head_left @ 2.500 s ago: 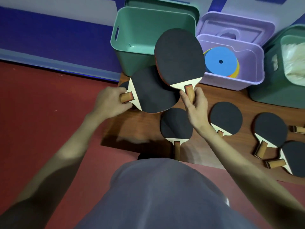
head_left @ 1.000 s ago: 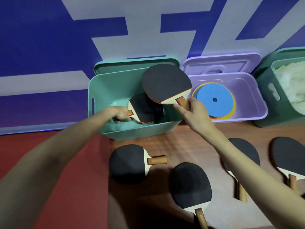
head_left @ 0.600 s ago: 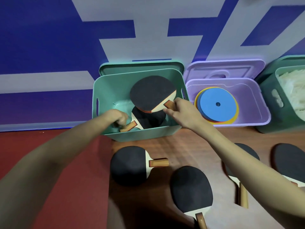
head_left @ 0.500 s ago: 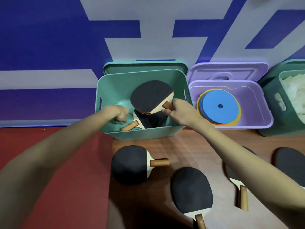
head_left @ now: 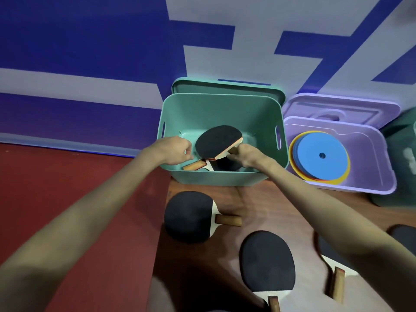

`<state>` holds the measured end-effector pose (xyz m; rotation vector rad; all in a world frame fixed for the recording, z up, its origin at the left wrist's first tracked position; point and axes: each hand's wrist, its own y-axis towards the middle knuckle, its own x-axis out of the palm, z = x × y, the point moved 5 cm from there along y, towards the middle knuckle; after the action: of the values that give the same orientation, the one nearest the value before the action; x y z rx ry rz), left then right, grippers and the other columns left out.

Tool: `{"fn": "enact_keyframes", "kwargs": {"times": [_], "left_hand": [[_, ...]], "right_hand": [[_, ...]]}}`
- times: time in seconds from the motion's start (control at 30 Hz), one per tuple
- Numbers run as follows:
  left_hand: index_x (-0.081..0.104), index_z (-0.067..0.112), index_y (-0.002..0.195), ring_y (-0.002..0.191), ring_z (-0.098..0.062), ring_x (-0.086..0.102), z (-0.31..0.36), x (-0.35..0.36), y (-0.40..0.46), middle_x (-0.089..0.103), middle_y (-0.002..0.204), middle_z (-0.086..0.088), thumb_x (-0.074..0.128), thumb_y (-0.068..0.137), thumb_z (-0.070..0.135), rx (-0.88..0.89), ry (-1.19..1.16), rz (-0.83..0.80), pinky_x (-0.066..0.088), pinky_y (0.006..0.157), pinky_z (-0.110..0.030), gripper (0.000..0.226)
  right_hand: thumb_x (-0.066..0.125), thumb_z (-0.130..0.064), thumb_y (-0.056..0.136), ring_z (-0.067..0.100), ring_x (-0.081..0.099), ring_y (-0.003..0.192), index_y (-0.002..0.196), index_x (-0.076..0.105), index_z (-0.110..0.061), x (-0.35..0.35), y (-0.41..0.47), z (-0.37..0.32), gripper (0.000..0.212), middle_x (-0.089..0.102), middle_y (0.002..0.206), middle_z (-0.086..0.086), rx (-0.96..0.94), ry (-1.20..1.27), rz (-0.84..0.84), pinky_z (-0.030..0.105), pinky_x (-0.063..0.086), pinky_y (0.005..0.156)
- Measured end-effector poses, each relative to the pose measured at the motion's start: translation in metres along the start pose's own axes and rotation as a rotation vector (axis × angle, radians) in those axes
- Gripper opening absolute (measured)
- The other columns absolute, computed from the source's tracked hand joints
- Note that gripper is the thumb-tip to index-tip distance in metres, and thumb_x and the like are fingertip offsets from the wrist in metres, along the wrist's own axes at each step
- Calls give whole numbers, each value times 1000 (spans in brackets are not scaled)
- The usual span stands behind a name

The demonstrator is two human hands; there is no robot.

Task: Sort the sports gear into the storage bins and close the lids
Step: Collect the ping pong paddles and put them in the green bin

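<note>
A mint green bin (head_left: 225, 177) stands open against the wall, its lid (head_left: 225, 85) propped behind it. My right hand (head_left: 246, 154) is inside the bin and grips the handle of a black table tennis paddle (head_left: 217, 140), held low and tilted. Under it another paddle lies on the bin floor, its wooden handle (head_left: 194, 165) pointing left. My left hand (head_left: 177, 152) hovers just above that handle with loosely curled fingers and holds nothing. Two more paddles (head_left: 189, 216) (head_left: 267, 260) lie on the wooden board (head_left: 258, 203).
A purple bin (head_left: 378, 154) with a stack of blue discs (head_left: 322, 155) stands to the right, its lid (head_left: 337, 109) behind. A dark green bin (head_left: 403, 154) is at the right edge. My right arm partly hides another paddle (head_left: 335, 282). Red floor (head_left: 67, 188) lies left.
Both hands carried paddles into the green bin. My left hand let its paddle go on the bin floor. My right hand lowered its paddle further over it.
</note>
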<state>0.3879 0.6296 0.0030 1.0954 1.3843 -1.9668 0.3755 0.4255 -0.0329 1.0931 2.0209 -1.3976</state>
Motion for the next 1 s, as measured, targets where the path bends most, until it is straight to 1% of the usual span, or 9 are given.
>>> {"fn": "enact_keyframes", "kwargs": {"times": [0.1,0.23,0.4,0.5,0.63,0.73,0.83,0.9,1.0], "left_hand": [[60,20,109,107,-24,58,-3,7,-2,65,115,-3,51,95,41,-1,7,-8,44,80,-32,27],[60,21,107,106,-24,58,1,11,-3,66,113,-2,52,94,41,-4,-11,7,47,82,-34,25],[60,23,109,109,-25,57,10,4,-13,65,114,0,50,95,39,-41,-51,119,44,83,-34,24],[58,20,114,109,-25,58,19,-3,-30,66,112,2,49,96,33,-43,-129,245,44,83,-35,24],[58,17,118,99,-24,61,51,-8,-69,66,108,3,49,93,20,32,-243,615,46,79,-36,26],[62,15,106,83,-22,62,79,5,-104,66,89,5,53,90,17,147,-356,859,47,69,-34,18],[64,13,95,68,-17,59,103,32,-131,61,73,8,59,86,12,240,-346,965,45,59,-29,10],[64,13,93,67,-16,60,114,61,-137,61,71,8,62,84,10,226,-350,933,44,57,-28,10],[62,16,94,73,-21,64,121,114,-126,68,80,6,60,87,18,38,-476,685,49,59,-33,8]], "right_hand": [[44,-24,100,30,53,102,105,58,-1,5,-2,-1,27,56,114,17,4,-19,-55,28,34,77],[45,-28,99,26,53,92,96,56,-10,8,1,4,21,57,104,11,90,-63,-135,27,35,74],[48,-27,95,31,58,109,117,56,-2,4,-7,8,34,59,123,15,166,-156,-104,28,38,74],[49,-23,93,32,57,112,115,57,-3,-7,-16,7,31,60,124,17,115,-108,63,31,42,80],[52,-17,91,40,56,103,105,57,4,-19,-50,0,26,60,107,26,-66,-40,404,39,42,84],[54,-9,88,40,53,94,100,58,3,-12,-95,1,18,57,96,23,-219,33,636,42,41,83],[54,-5,84,34,49,90,97,57,-2,10,-147,11,13,53,94,18,-269,111,767,41,42,79],[55,-4,82,29,45,90,94,56,-4,30,-175,27,12,51,93,15,-241,120,813,35,39,78],[56,-2,81,29,47,89,93,56,-5,67,-196,60,12,49,90,10,-155,135,704,28,34,74]]}}
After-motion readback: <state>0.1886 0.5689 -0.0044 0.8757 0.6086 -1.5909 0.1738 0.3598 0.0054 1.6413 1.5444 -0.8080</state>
